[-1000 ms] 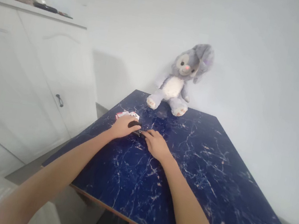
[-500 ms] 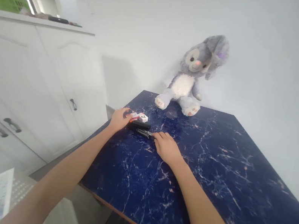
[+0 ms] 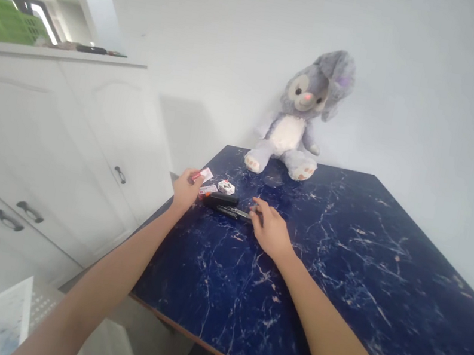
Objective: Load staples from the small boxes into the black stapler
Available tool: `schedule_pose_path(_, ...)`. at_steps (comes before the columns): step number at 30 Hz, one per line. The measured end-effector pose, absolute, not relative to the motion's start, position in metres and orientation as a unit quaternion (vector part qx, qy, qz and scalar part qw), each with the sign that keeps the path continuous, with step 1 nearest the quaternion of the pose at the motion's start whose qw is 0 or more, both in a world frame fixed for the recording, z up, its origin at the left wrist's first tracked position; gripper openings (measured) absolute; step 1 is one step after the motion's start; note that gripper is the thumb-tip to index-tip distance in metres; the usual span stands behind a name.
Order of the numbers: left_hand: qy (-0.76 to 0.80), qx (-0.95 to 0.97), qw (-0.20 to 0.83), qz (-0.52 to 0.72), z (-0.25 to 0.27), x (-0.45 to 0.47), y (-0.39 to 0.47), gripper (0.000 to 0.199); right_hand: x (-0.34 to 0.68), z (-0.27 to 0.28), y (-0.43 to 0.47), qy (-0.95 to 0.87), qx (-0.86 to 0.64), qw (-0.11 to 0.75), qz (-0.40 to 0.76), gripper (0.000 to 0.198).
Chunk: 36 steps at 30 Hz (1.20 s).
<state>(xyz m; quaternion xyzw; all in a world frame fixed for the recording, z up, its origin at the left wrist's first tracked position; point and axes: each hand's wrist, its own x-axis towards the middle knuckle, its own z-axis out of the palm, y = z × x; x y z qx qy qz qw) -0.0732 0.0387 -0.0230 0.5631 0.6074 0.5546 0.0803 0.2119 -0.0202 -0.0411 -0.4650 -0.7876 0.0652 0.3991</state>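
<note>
Counter (image 3: 222, 290): blue, marbled, brown-edged along the front; rear edge set against or close to a pale wall (image 3: 414, 98).

Left hand (image 3: 186, 189): at the counter's left edge, partly covering it; fingers pinching a red-and-white packet (image 3: 205, 174), which projects inward over the surface.

Right hand (image 3: 272, 232): well inside the edges, fingers parted and loosely bent, closed round nothing visible. Its fingertips lie at the right end of the stapler; contact cannot be told.

Stapler (image 3: 224, 199): black, with a silvery strip, swung apart at the left end, lying between the two hands near the left edge. Orange spot at its left end.

Second red-and-white packet (image 3: 208, 190): just behind the stapler's left end, near the left hand.

Small white box (image 3: 227, 187): printed, behind the stapler, just beside the second packet.

Plush rabbit (image 3: 287, 134): grey, white-bellied, seated at the rear edge; a strip of marbled surface separates its feet from the box.

Room: broad surface right of the right hand, reaching the long right edge; a further stretch between stapler and front edge, flanked by both forearms.

White cabinet (image 3: 12, 134): beyond the left edge, dark handles.
</note>
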Motion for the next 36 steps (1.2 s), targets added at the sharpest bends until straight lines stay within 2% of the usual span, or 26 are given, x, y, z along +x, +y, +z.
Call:
schedule_pose_path(3, 0.565, 0.548, 0.162, 0.595, -0.013, -0.064, 0.034, 0.039, 0.209, -0.038, -0.022, -0.773, -0.444, 0.449, 0.061, 0.037)
schedule_pose_path(6, 0.475, 0.566, 0.298, 0.605, 0.003, -0.052, 0.024, 0.046, 0.205, -0.033, -0.026, -0.767, -0.407, 0.493, 0.057, 0.036)
schedule_pose_path(9, 0.367, 0.609, 0.422, 0.562, 0.019, -0.041, 0.009, 0.049, 0.202, -0.029, -0.030, -0.764, -0.395, 0.508, 0.057, 0.035)
schedule_pose_path(12, 0.333, 0.617, 0.486, 0.522, 0.023, -0.032, 0.001, 0.047, 0.200, -0.029, -0.031, -0.754, -0.416, 0.504, 0.070, 0.034)
schedule_pose_path(17, 0.383, 0.616, 0.475, 0.499, 0.012, -0.028, 0.003, 0.043, 0.202, -0.027, -0.031, -0.718, -0.447, 0.524, 0.101, 0.031)
schedule_pose_path(24, 0.435, 0.701, 0.402, 0.397, 0.013, -0.021, -0.004, 0.036, 0.204, -0.021, -0.032, -0.709, -0.411, 0.570, 0.054, 0.027)
schedule_pose_path(31, 0.432, 0.670, 0.446, 0.408, 0.010, -0.018, -0.005, 0.033, 0.198, -0.028, -0.026, -0.698, -0.378, 0.595, 0.125, 0.020)
schedule_pose_path(36, 0.436, 0.660, 0.450, 0.414, 0.006, -0.018, -0.003, 0.031, 0.201, -0.030, -0.025, -0.720, -0.391, 0.570, 0.057, 0.023)
